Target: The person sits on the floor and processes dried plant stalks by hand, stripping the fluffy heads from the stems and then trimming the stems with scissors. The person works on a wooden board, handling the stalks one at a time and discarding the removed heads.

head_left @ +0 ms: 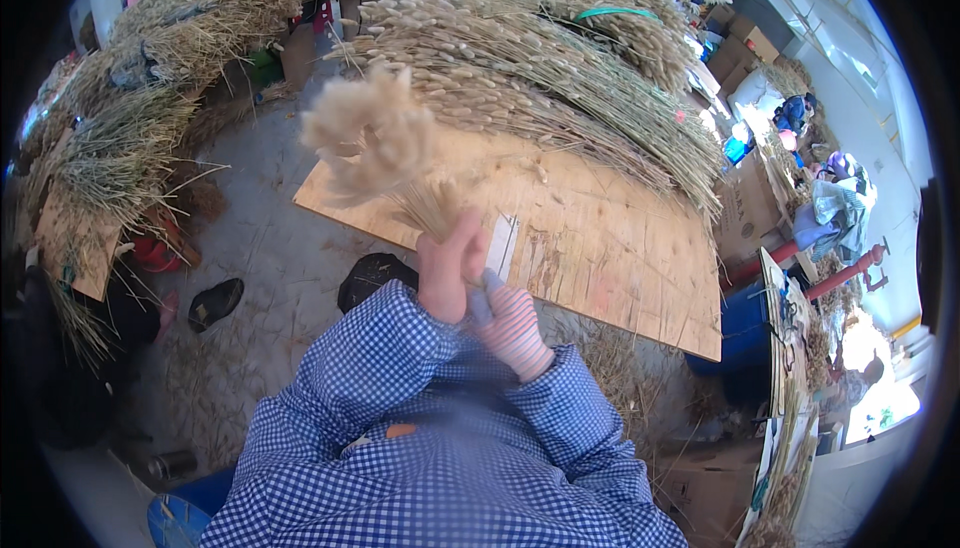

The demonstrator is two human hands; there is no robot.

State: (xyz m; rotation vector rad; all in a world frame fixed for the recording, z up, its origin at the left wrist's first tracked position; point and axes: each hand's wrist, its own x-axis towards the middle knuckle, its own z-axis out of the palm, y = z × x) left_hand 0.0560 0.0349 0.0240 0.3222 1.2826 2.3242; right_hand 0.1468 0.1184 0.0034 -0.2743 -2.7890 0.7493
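A small bunch of dried bunny-tail grass (367,135), its fluffy heads blurred, tilts up and to the left over the near edge of a plywood board (585,233). My bare left hand (448,266) is closed around its stems (427,206). Just below and to the right, my right hand (514,326) wears a pink-striped glove with greyish fingertips. Its fingers are curled at the lower stem ends, touching or nearly touching the left hand. Those stem ends are mostly hidden. Beside the hands, a white strip (502,248) with dark lines lies on the board.
Long dried grass stalks (525,90) are heaped across the board's far side, with a green tie (619,13) around one bundle. More grass piles (127,150) cover tables at left. A dark stool (377,280) stands under the board's edge. Cartons (750,203) and co-workers are at right.
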